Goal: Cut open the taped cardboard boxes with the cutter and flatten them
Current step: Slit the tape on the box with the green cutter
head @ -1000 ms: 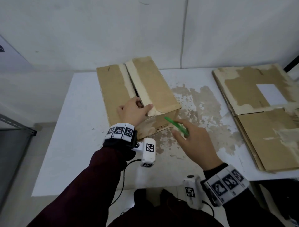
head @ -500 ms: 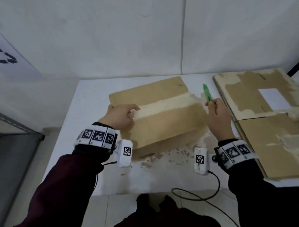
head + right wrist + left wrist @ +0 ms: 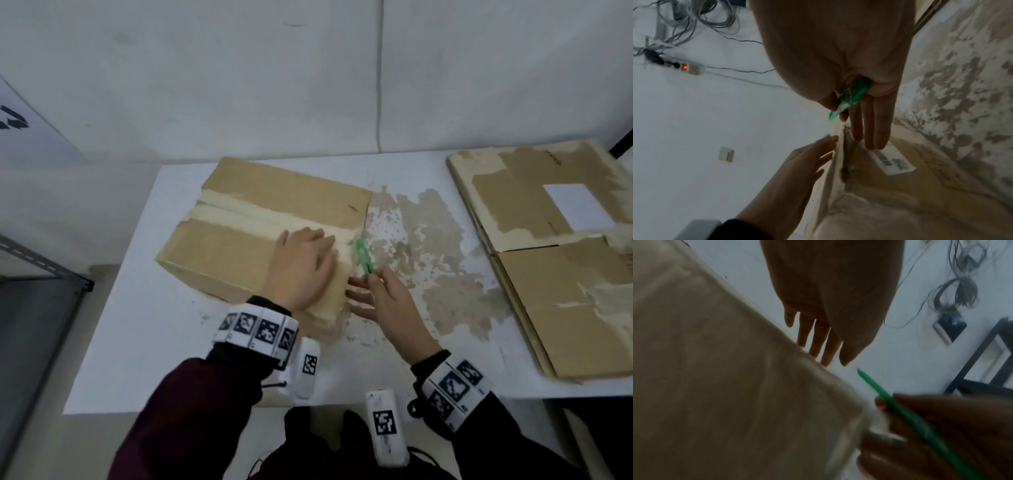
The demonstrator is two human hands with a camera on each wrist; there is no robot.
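Observation:
A brown cardboard box (image 3: 260, 222) with a pale tape strip along its top seam lies on the white table (image 3: 137, 342). My left hand (image 3: 301, 270) lies flat on the box top near its right end, fingers straight (image 3: 818, 340). My right hand (image 3: 383, 301) holds a green cutter (image 3: 363, 257) between thumb and forefinger, its tip pointing up beside the box's right edge. The other right fingers (image 3: 871, 123) stretch straight along the box's end face (image 3: 900, 186), which bears a barcode label (image 3: 892, 160). The cutter (image 3: 900, 412) also shows blurred in the left wrist view.
Flattened cardboard sheets (image 3: 555, 253) lie stacked at the table's right side. The tabletop between box and stack has worn brown patches (image 3: 428, 246). A white wall stands behind the table. A grey shelf frame (image 3: 41, 260) is at the left. Cables and a power strip (image 3: 684, 66) lie on the floor.
The box has been turned and shifted left on the table. My left hand moved from its left end to its right end. My right hand brought the cutter down to the box's right edge.

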